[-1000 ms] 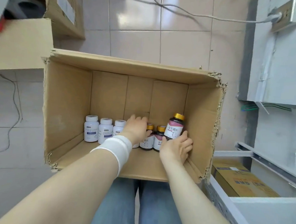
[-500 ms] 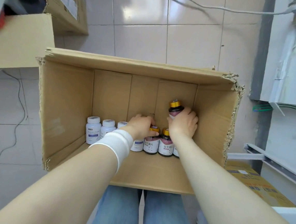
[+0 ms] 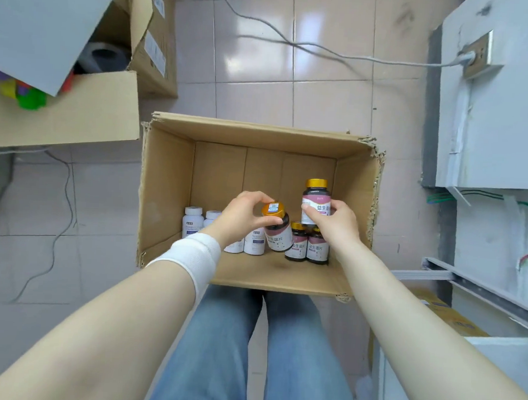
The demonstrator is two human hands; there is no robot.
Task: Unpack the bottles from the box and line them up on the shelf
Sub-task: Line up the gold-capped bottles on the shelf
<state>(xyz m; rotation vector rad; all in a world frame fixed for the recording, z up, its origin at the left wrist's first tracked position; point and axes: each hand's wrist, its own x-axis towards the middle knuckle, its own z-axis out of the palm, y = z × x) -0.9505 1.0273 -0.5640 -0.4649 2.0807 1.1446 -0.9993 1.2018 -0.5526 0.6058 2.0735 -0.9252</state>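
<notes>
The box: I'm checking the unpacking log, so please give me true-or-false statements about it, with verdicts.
The left hand grips a tilted dark bottle by its gold cap. True.
The right hand holds nothing. False: it holds an upright dark bottle.
White bottles stand in the box. True.
No dark bottles are left on the box floor. False: two standing dark bottles are there.
</notes>
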